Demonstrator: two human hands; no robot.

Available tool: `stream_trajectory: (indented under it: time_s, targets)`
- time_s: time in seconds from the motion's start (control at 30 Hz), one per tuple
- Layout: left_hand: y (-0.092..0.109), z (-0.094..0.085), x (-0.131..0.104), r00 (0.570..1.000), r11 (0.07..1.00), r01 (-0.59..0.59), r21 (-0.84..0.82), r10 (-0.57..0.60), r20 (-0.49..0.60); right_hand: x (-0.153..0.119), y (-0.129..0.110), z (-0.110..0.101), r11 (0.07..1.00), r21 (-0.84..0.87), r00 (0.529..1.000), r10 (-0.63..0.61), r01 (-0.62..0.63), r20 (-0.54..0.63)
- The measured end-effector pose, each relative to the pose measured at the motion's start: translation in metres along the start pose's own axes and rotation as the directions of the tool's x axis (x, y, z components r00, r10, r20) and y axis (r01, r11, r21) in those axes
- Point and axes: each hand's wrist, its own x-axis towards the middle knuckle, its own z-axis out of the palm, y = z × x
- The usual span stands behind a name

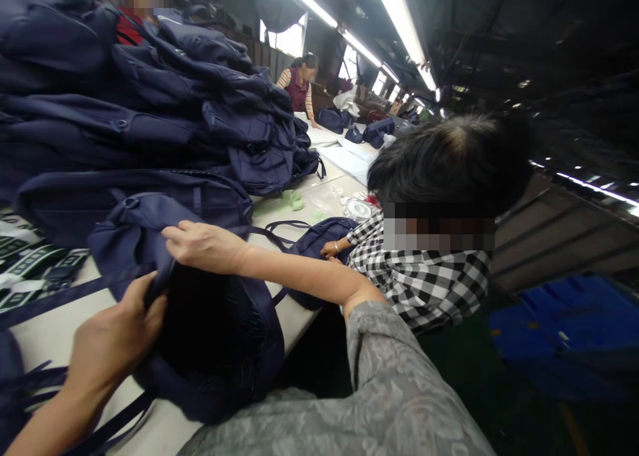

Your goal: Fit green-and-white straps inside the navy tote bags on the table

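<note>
A navy blue backpack (264,323) lies at the table's near edge, its mouth gaping toward me and its inside dark. My left hand (117,329) pinches the rim of its opening, thumb and fingers closed on the fabric. Higher up on the same rim, my right hand (204,246) is closed around the cloth, with the forearm reaching across above the opening. Straps from the bag trail over the table at the lower left. What lies deep inside the bag is too dark to make out.
Navy bags are heaped (150,103) at the left and back. Packaged labels or straps (40,263) lie at far left. At my right, a co-worker in a checked shirt (419,283) handles another navy bag (319,239). Blue crates (569,323) stand on the floor.
</note>
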Motion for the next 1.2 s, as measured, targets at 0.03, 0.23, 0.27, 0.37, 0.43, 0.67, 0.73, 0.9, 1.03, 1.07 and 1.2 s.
stream_trajectory:
  time_s: [0.03, 0.23, 0.27, 0.37, 0.43, 0.67, 0.73, 0.9, 1.03, 1.07, 1.2]
  targets:
    - [0.003, -0.005, -0.001, 0.999, 0.997, -0.041, 0.060, 0.041, -0.002, 0.001, 0.004, -0.002, 1.000, -0.003, 1.000, -0.018, 0.018, 0.013]
    - [0.013, -0.012, 0.002, 0.993, 0.984, -0.115, 0.133, 0.118, -0.015, 0.028, 0.012, -0.008, 0.999, 0.011, 0.998, -0.043, 0.043, -0.042]
    - [0.015, -0.012, 0.003, 0.993, 0.985, -0.117, 0.127, 0.119, -0.014, 0.036, 0.013, -0.008, 0.999, 0.025, 0.998, -0.040, 0.042, -0.044]
    - [0.021, -0.013, 0.005, 0.992, 0.988, -0.128, 0.090, 0.129, -0.003, 0.062, 0.016, -0.006, 0.996, 0.077, 0.999, -0.031, 0.033, -0.031]
    - [0.023, -0.015, 0.006, 0.991, 0.989, -0.132, 0.066, 0.132, 0.008, 0.078, 0.022, -0.003, 0.992, 0.125, 1.000, 0.008, -0.006, -0.015]
    - [-0.002, -0.022, 0.010, 0.998, 0.993, -0.059, -0.105, 0.058, -0.007, 0.104, 0.039, -0.003, 0.958, 0.269, 0.986, 0.057, -0.097, 0.154]
    - [-0.012, -0.022, 0.011, 0.999, 0.993, -0.034, -0.112, 0.032, -0.018, 0.101, 0.036, -0.004, 0.967, 0.244, 0.986, 0.035, -0.074, 0.162]
    - [-0.018, -0.020, 0.012, 1.000, 0.999, -0.016, -0.036, 0.016, -0.012, 0.095, 0.024, 0.000, 0.987, 0.158, 0.994, -0.040, 0.023, 0.103]
    - [-0.005, -0.024, 0.012, 0.997, 0.992, -0.071, 0.100, 0.068, 0.039, 0.106, 0.018, 0.000, 0.989, 0.094, 0.990, -0.120, 0.114, 0.068]
    - [0.000, -0.025, 0.011, 0.995, 0.988, -0.092, 0.122, 0.086, 0.051, 0.112, 0.019, -0.001, 0.987, 0.095, 0.988, -0.140, 0.133, 0.072]
    - [0.020, -0.030, 0.002, 0.974, 0.974, -0.212, 0.081, 0.203, 0.102, 0.143, 0.033, -0.001, 0.983, 0.159, 0.990, -0.111, 0.095, 0.092]
